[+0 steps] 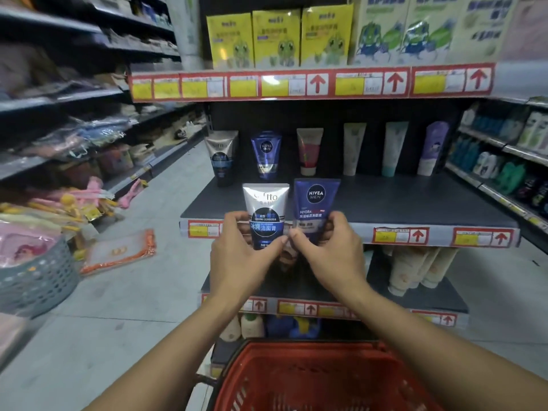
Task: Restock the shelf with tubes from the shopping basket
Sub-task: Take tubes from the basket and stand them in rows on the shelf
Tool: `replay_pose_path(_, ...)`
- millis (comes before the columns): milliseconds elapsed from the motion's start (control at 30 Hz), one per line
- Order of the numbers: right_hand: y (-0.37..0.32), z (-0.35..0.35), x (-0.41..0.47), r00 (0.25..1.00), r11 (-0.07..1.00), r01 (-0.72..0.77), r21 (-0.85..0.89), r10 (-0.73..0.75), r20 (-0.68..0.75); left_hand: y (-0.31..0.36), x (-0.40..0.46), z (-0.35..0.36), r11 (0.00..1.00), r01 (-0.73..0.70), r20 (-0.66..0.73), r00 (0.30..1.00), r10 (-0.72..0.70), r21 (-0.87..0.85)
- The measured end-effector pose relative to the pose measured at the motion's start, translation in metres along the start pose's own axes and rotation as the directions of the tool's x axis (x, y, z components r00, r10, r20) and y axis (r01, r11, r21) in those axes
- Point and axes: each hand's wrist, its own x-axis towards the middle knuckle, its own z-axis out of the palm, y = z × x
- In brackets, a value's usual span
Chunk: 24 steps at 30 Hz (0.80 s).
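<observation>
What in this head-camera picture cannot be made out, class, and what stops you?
- Red basket, head view: bottom edge cuts it off, so any tubes left are unseen.
- Silver tube and blue tube: left hand and right hand cover their lower ends.
- Price labels: too small.

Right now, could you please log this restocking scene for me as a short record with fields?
left hand: left hand grips the silver tube, upright
right hand: right hand grips the blue Nivea Men tube, upright
position of held tubes: side by side at the front edge of the middle shelf
back row: six tubes standing, including a matching silver one and a matching blue one
basket: red shopping basket below the hands; contents not visible
upper shelf: yellow boxes
</observation>
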Motion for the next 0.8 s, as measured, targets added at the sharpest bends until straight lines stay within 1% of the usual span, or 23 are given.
replay_pose_path(100, -0.013, 0.002, 0.029, 0.999, 0.999, 0.04, -0.02, -0.04, -0.015, 0.011, 0.026, -0.004, 0.999, -0.049, -0.007, 0.999, 0.049, 0.015)
replay_pose_path(233, -0.019, 0.009, 0.064, 0.998, 0.996, 0.044, -0.078, -0.046, -0.03, 0.018, 0.062, -0.004, 0.993, -0.085, -0.031, 0.996, 0.087, 0.085)
replay_pose_path(367, -0.017, 0.018, 0.09, 1.0, 0.987, 0.003, -0.159, -0.002, 0.008, 0.013, 0.095, 0.003, 0.988, -0.071, -0.03, 0.997, 0.076, 0.135)
replay_pose_path(500, -0.009, 0.033, 0.102, 0.999, 0.98, -0.025, -0.196, 0.031, 0.026, -0.001, 0.118, 0.012, 0.982, -0.039, -0.025, 0.999, 0.044, 0.186)
replay_pose_path(567, -0.005, 0.04, 0.103, 0.998, 0.976, -0.03, -0.215, 0.039, 0.039, -0.009, 0.124, 0.017, 0.974, -0.028, -0.025, 0.999, 0.035, 0.223)
replay_pose_path(700, -0.002, 0.044, 0.108, 0.996, 0.968, -0.021, -0.249, 0.042, 0.08, -0.021, 0.126, 0.023, 0.972, 0.006, -0.036, 0.999, 0.003, 0.237)
replay_pose_path(800, 0.004, 0.043, 0.111, 0.991, 0.966, -0.007, -0.257, 0.041, 0.127, -0.025, 0.124, 0.023, 0.949, 0.007, -0.046, 0.999, 0.007, 0.314)
